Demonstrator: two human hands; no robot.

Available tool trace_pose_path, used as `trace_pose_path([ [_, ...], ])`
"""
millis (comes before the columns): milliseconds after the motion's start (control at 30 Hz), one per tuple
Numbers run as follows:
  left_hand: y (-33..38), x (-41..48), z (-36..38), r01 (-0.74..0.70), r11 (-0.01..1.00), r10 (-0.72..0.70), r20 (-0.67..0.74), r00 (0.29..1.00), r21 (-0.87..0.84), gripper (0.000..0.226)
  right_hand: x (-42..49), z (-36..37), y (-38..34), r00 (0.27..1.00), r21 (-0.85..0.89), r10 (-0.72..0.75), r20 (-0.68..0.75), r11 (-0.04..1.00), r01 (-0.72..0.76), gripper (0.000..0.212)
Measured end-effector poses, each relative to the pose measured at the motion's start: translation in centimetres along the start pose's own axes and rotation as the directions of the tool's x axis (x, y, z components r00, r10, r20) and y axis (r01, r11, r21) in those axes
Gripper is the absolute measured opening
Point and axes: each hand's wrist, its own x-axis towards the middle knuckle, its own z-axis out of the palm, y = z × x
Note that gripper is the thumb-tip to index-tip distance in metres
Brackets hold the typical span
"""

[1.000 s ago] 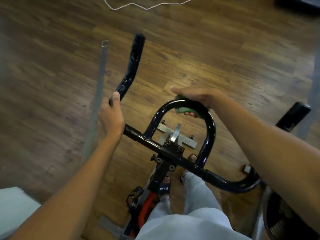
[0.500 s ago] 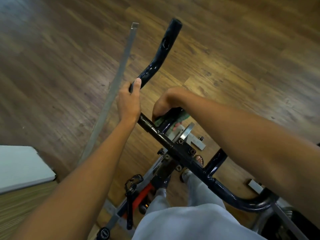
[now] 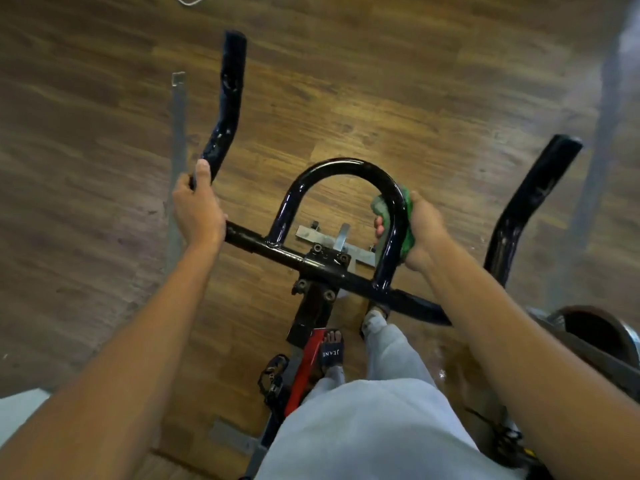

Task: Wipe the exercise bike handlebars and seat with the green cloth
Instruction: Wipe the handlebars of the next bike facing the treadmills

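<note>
Exercise bike handlebars (image 3: pixel 325 261) stand rigid over the wooden floor (image 3: pixel 415 98), their glossy black tube probably slick, so steadying pays. The left hand (image 3: pixel 197 209) grips the left bar's bend. The right hand (image 3: pixel 420 230) wraps the green cloth (image 3: pixel 405 216), soft and light, around the centre loop's right leg. The seat is not visible.

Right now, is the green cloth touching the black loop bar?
Touching. The head view shows the right hand wrapping the green cloth around the right side of the loop bar, with no gap between them.
</note>
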Motion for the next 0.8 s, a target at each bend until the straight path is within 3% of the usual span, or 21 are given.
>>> trace_pose_path([
  [100, -0.1, 0.1, 0.1, -0.014, 1.0, 0.014, -0.018, 1.0, 0.006, 0.036, -1.4, -1.1, 1.6, 0.999, -0.017, -0.053, 0.012, 0.998, 0.053, 0.059],
  [200, -0.1, 0.2, 0.1, -0.018, 1.0, 0.018, -0.019, 1.0, 0.007, 0.039, -2.7, -1.8, 2.3, 0.962, -0.298, -0.257, -0.096, 0.929, 0.218, 0.039],
  [233, -0.3, 0.3, 0.2, -0.02, 1.0, 0.02, -0.017, 1.0, 0.008, 0.039, -3.2, -2.1, 2.7, 0.894, -0.475, -0.426, -0.137, 0.82, 0.318, 0.037],
  [267, -0.4, 0.4, 0.2, -0.024, 1.0, 0.024, -0.017, 1.0, 0.007, 0.039, -3.9, -2.4, 3.2, 0.781, -0.624, -0.612, -0.121, 0.659, 0.42, 0.038],
  [333, -0.4, 0.4, 0.0, -0.032, 0.999, 0.033, -0.023, 0.999, 0.016, 0.039, -6.2, -2.7, 4.2, 0.568, -0.741, -0.822, 0.042, 0.356, 0.57, 0.044],
  [400, -0.4, 0.5, -0.1, -0.036, 0.998, 0.038, -0.035, 0.999, 0.052, 0.04, -7.8, -2.7, 6.0, 0.518, -0.759, -0.805, 0.288, 0.138, 0.636, 0.054],
  [433, -0.4, 0.4, -0.1, -0.037, 0.997, 0.039, -0.034, 0.999, 0.073, 0.039, -7.8, -2.6, 7.4, 0.521, -0.788, -0.736, 0.431, -0.026, 0.615, 0.058],
  [500, -0.2, 0.3, -0.1, -0.043, 0.995, 0.045, -0.029, 0.999, 0.091, 0.038, -6.8, -2.1, 10.4, 0.479, -0.745, -0.572, 0.665, -0.475, 0.467, 0.066],
  [533, -0.2, 0.3, -0.1, -0.044, 0.994, 0.048, -0.032, 0.998, 0.096, 0.039, -6.1, -2.3, 11.4, 0.491, -0.691, -0.497, 0.716, -0.606, 0.395, 0.068],
  [600, -0.2, 0.4, -0.1, -0.047, 0.993, 0.052, -0.044, 0.998, 0.11, 0.042, -5.4, -3.8, 11.5, 0.52, -0.64, -0.43, 0.738, -0.69, 0.338, 0.065],
  [700, -0.1, 0.1, -0.2, -0.052, 0.991, 0.056, -0.032, 0.998, 0.121, 0.046, -5.5, -7.1, 10.6, 0.428, -0.583, -0.441, 0.789, -0.757, 0.296, 0.054],
  [800, 0.1, -0.2, -0.1, -0.052, 0.99, 0.058, -0.041, 0.997, 0.131, 0.051, -5.0, -6.6, 11.0, 0.424, -0.574, -0.438, 0.793, -0.771, 0.276, 0.054],
])
